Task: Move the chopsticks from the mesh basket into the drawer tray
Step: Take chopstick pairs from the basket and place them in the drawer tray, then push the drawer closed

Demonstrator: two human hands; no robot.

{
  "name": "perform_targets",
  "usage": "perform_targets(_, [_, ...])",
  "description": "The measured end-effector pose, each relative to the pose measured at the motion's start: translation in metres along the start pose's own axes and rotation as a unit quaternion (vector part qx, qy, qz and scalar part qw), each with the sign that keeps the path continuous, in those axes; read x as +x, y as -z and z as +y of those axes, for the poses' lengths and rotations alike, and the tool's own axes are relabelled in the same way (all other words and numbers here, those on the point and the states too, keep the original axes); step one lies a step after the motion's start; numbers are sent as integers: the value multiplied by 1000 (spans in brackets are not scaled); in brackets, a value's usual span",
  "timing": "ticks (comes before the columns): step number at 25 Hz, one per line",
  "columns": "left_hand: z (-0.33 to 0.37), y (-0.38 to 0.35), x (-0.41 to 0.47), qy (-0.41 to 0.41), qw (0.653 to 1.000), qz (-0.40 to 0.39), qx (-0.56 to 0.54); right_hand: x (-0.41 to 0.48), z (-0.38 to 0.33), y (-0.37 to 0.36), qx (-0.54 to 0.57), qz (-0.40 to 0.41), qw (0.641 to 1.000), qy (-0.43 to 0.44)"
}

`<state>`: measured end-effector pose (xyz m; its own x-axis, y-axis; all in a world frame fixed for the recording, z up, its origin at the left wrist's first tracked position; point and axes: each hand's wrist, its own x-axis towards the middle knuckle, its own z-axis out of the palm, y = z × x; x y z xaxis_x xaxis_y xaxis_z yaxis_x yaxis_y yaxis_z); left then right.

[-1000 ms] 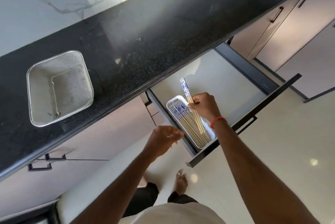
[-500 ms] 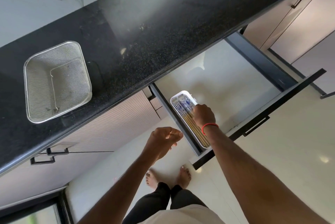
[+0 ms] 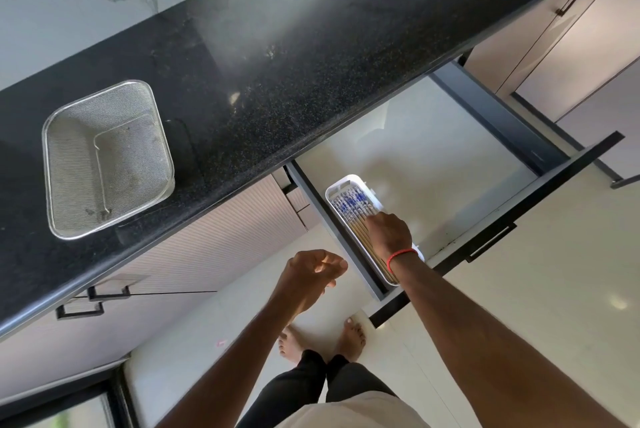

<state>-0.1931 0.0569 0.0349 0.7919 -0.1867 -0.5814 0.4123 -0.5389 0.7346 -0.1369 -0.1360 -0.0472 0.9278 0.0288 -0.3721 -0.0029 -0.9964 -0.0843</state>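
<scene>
The mesh basket [image 3: 69,164] stands on the black countertop [image 3: 277,63] at the left, with only a wire handle inside. A white tray [image 3: 349,179] lies at the left end of the open drawer [image 3: 433,157]. Several wooden chopsticks [image 3: 349,209] with blue patterned tops lie flat in it, side by side. My right hand [image 3: 389,235], with a red band at the wrist, is down in the tray with bent fingers pinching the chopsticks at their middle; the fingertips are hidden. My left hand [image 3: 311,275] hovers in front of the drawer's left corner, loosely curled and holding nothing.
The drawer's dark front panel [image 3: 519,216] sticks out over the pale tiled floor. Closed cabinet doors [image 3: 571,46] with black handles run along the right. My bare feet [image 3: 353,337] stand below the drawer corner. A marble wall rises behind the counter.
My right hand has lowered the raised chopsticks flat into the tray among the others. The left hand has stayed near the drawer corner. The view has shifted slightly.
</scene>
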Motion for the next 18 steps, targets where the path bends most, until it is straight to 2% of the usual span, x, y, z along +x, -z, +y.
perform_targets(4, [3,1,1,-8,1000,-10,6,-11,3,7,14,28,999,-26])
perform_targets(7, [4,-1,1,-22,999,-26,16,-26,6,19,117,71,988,-77])
perform_targets(12, [-1,-7,4,-34,998,-46,27,-74,19,31,266,202,936,-108])
perform_targets(15, [-9,-16,4,-30,997,-55,43,-104,37,33,283,297,900,-148])
perform_targets(16, [-12,-20,3,-28,996,-61,53,-112,44,31,282,309,890,-181])
perform_targets(18, [-17,-30,0,-35,993,-80,80,-125,56,23,337,281,856,-273])
